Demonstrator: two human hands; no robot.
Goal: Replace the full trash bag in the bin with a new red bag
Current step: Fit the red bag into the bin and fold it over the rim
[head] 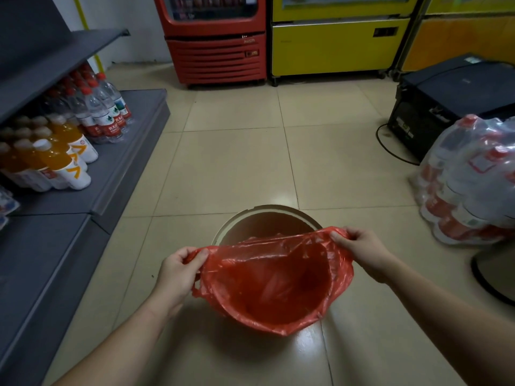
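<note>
Red bag [274, 280]: held stretched open over the near part of the bin, mouth upward, inside visible.
Bin [267, 211]: round, on the tiled floor [237, 162]; only its far rim is uncovered.
Left hand [178, 271]: closed, the bag's left edge pinched.
Right hand [359, 250]: closed, the bag's right edge gripped.
Shelf [92, 188]: at left, stocked with bottles [97, 112].

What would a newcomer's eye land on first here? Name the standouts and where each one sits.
First the red bag, stretched open low in the middle of the view between the left hand and right hand, just in front of the round bin on the tiled floor. Next the red cooler and yellow cooler along the far wall. Then the orange drink bottles on the low grey shelf at left.
</note>
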